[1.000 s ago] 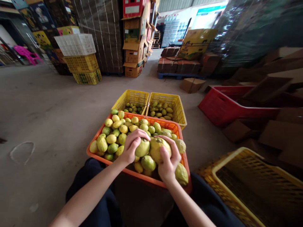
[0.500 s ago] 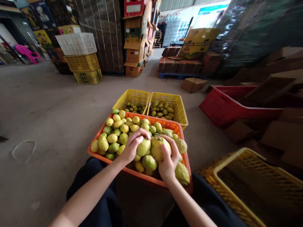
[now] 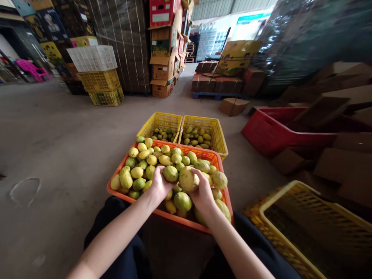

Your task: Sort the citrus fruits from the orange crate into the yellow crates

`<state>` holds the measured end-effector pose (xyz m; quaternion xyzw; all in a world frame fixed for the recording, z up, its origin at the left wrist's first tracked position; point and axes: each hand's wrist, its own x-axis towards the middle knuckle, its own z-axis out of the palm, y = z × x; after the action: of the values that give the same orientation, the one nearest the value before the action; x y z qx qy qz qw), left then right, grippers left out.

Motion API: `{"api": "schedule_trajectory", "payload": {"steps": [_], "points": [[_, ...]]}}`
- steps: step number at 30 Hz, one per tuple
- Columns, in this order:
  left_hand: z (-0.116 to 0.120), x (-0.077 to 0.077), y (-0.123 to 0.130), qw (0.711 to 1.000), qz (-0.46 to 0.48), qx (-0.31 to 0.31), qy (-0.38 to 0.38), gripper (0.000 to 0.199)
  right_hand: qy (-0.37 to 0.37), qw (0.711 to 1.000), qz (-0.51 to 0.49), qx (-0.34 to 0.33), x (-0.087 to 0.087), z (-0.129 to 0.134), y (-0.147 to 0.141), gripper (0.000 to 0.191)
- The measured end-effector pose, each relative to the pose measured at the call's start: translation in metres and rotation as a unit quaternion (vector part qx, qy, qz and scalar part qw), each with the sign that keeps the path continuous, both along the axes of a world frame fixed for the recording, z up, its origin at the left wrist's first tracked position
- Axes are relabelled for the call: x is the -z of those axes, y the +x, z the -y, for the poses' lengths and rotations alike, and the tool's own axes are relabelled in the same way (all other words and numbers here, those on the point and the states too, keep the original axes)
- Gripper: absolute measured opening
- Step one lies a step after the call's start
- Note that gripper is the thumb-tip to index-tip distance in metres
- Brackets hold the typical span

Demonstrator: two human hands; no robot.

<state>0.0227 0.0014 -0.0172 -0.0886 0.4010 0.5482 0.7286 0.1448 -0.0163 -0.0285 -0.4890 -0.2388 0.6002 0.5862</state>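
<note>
An orange crate heaped with green and yellow lemons stands right in front of me. Over its middle, my left hand cups a greenish lemon, with its thumb on top. Close beside it, my right hand grips a larger, rounder pale-yellow lemon from the right side. The two held fruits are only slightly apart. Beneath my hands lies a green lemon, and big knobbly lemons sit near the crate's right side.
Two yellow crates holding some lemons adjoin the far side. A yellow crate is at my right, with a red bin and loose cardboard beyond. Stacked crates and boxes stand farther back.
Both hands have turned, so the left now holds its lemon from below and the right shows the other lemon's smooth side. The view has shifted slightly.
</note>
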Motion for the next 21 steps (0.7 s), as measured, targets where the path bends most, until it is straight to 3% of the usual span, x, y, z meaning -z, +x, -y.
{"api": "schedule_trajectory", "payload": {"steps": [5, 13, 21], "points": [[0.002, -0.002, 0.002, 1.000, -0.006, 0.001, 0.002, 0.014, -0.119, 0.989, -0.081, -0.015, -0.011, 0.000, 0.006, 0.024], [0.002, -0.004, 0.002, 0.999, -0.022, 0.019, -0.023, 0.019, -0.171, 0.978, -0.119, -0.004, -0.019, 0.000, 0.004, 0.024], [-0.002, 0.008, -0.002, 0.999, -0.038, 0.018, -0.028, 0.014, -0.206, 0.970, -0.126, -0.006, -0.021, -0.001, 0.003, 0.020]]}}
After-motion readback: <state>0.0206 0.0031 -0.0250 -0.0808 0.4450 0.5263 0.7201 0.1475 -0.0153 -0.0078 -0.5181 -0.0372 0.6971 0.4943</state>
